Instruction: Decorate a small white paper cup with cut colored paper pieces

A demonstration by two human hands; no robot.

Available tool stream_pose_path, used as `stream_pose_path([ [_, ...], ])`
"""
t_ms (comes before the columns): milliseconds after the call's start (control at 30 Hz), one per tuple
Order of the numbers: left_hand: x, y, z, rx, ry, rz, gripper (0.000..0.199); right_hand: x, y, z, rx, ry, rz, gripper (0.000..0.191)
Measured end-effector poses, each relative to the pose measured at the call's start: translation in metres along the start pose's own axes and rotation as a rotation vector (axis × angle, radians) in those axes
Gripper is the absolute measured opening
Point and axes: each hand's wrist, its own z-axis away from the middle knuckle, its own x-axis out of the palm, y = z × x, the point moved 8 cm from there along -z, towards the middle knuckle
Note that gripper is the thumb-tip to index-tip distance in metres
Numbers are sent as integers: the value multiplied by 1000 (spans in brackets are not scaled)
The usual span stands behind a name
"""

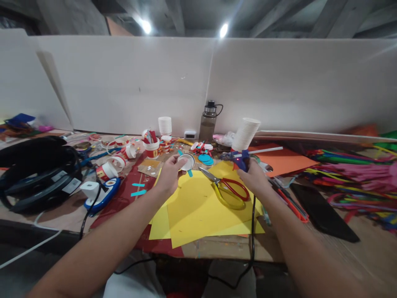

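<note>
My left hand (pixel 172 171) holds a small round white cup piece (pixel 186 162) with blue paper strips sticking out at its top and bottom. My right hand (pixel 254 178) is wrapped round a dark blue glue gun (pixel 242 160), which has a white stick at its back and a black cord hanging down. Yellow paper sheets (pixel 198 207) lie between my hands, and scissors (pixel 231 190) with red and yellow handles rest on them. Two blue strips (pixel 138 193) lie on the dark red board to the left. Blue paper discs (pixel 205 159) are just beyond the sheets.
A water bottle (pixel 207 124) and stacked paper cups (pixel 246 133) stand near the white partition. Left are a blue-and-white power strip (pixel 104 198), cut cups and black headgear (pixel 40 174). Right are orange paper (pixel 282 159), a black phone (pixel 324 211) and colourful pipe cleaners (pixel 366 178).
</note>
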Motion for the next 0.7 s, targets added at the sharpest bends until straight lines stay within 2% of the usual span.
stream_pose_path([
  [100, 2, -2, 1, -17, -14, -30, 34, 11, 18, -1, 161, -121, -105, 23],
  [200, 3, -13, 3, -81, -20, -41, 34, 16, 32, -2, 253, -130, -294, 28],
  [333, 4, -40, 8, -213, -40, -74, 35, 17, 34, -2, 292, -80, -513, 28],
  [400, 5, -49, 9, -229, -66, -107, 36, 15, 36, -2, 351, -32, -632, 27],
  [533, 5, -51, 10, -196, -75, -127, 40, 4, 42, -6, 405, 112, -727, 25],
  [700, 8, -49, 13, -176, -109, -186, 41, -1, 48, -10, 362, 212, -738, 26],
])
